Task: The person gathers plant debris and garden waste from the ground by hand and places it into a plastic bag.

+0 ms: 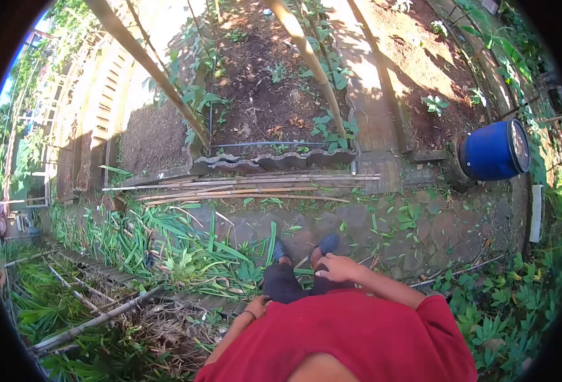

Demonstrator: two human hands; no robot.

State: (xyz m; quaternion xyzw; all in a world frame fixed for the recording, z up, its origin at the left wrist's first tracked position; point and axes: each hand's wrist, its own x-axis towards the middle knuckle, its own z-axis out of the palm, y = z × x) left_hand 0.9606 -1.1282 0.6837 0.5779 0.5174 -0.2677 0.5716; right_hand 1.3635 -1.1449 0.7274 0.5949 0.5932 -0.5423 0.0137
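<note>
My left hand (pixel 257 306) hangs beside my left hip with a dark band at the wrist. Its fingers are loose, with nothing visible in them. In front of my right leg is my right hand (pixel 337 267), thumb and fingers slightly bent and apart, against the dark trousers (pixel 284 284). No object shows in it. Below, two dark clogs (pixel 328 243) stand on the stone path (pixel 303 226). Cut long green leaves (pixel 192 261) lie over the path just left of my feet. A bundle of thin bamboo poles (pixel 249 191) lies across the path ahead.
Beyond the poles, a soil bed (pixel 255 89) has a wavy tile edging (pixel 281 161) and upright wooden poles (pixel 312 60) with climbing plants. A blue barrel (pixel 492 151) stands at the right. Leafy plants (pixel 500 312) grow at lower right; a bamboo rail (pixel 96 323) runs at lower left.
</note>
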